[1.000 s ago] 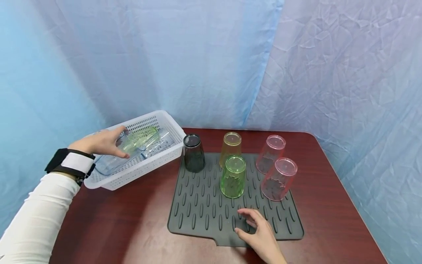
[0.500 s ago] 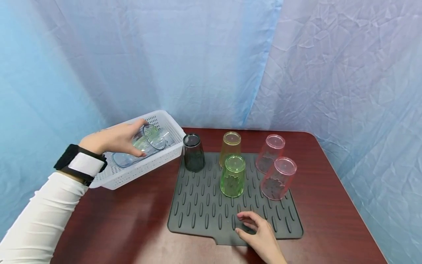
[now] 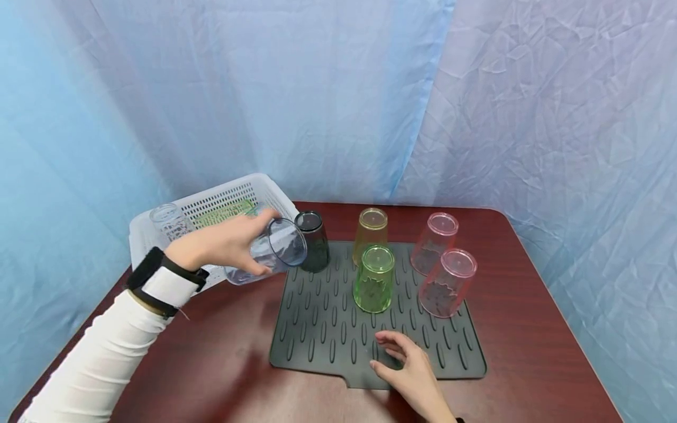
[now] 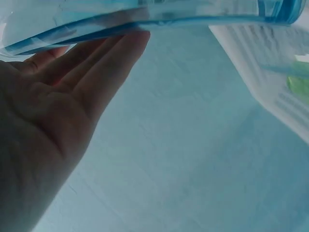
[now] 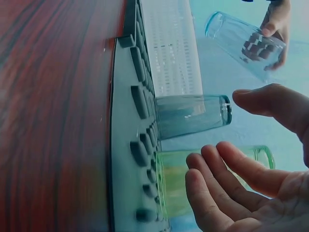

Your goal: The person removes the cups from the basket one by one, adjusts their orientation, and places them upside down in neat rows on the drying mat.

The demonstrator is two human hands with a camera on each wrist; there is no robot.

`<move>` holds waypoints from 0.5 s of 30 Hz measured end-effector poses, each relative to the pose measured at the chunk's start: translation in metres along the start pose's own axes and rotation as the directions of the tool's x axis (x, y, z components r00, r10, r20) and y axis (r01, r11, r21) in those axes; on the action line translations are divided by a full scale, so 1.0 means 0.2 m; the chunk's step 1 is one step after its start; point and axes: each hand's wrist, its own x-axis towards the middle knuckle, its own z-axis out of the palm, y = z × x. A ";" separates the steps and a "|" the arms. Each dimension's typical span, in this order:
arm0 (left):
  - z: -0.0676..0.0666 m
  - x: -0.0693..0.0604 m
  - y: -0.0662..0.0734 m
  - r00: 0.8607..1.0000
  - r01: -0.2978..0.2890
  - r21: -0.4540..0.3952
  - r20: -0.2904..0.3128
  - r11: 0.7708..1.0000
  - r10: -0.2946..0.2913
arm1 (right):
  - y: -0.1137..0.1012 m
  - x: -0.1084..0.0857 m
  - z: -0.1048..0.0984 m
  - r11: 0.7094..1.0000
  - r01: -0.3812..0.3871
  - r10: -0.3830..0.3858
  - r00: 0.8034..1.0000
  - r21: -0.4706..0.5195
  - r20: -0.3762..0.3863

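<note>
With the middle of the dark mat [image 3: 317,346] as my dial and twelve at its far edge, I find the clear blue glass [image 3: 274,252] at ten o'clock, raised and tilted between the white basket [image 3: 268,195] and the mat. The person's left hand [image 3: 227,242] grips it. On my head feed its round end overlaps the smoky glass [image 3: 313,254]; only the right wrist camera tells me the two stand apart, and it gives me the left thumb [image 5: 269,30] against the blue wall. The left wrist camera adds the fingers [image 4: 113,65] laid along it.

The right hand [image 3: 411,373] is at five o'clock by the mat's near edge, relaxed, thumb spread from loosely bent fingers.

Upside down round my dial: smoky at half past ten, a yellow glass [image 3: 365,235] at twelve, partly behind a green glass [image 3: 374,282], a pink glass [image 3: 433,247] at half past one and a second pink glass [image 3: 446,288] just past two. The pink pair reach me through the head feed alone.

The left hand blocks part of the basket, where I make out a second green glass [image 3: 224,212] lying and, at its nine o'clock end, another clear glass [image 3: 171,222].
</note>
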 end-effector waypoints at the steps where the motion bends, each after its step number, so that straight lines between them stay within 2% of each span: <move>1: 0.02 0.00 0.01 1.000 -0.012 -0.014 0.002 1.000 0.012 | -0.01 0.01 0.01 1.000 0.004 -0.004 1.000 -0.002 0.008; 6: 0.11 0.03 0.09 0.998 -0.058 -0.099 0.005 0.993 0.059 | -0.04 0.04 0.05 0.998 0.058 -0.058 0.997 -0.004 0.048; 12: 0.23 0.06 0.18 0.992 -0.126 -0.162 -0.050 0.979 0.119 | -0.08 0.09 0.12 0.991 0.130 -0.130 0.988 0.017 0.078; 15: 0.29 0.09 0.22 0.985 -0.167 -0.220 -0.071 0.961 0.155 | -0.09 0.11 0.14 0.990 0.135 -0.138 0.986 0.034 0.091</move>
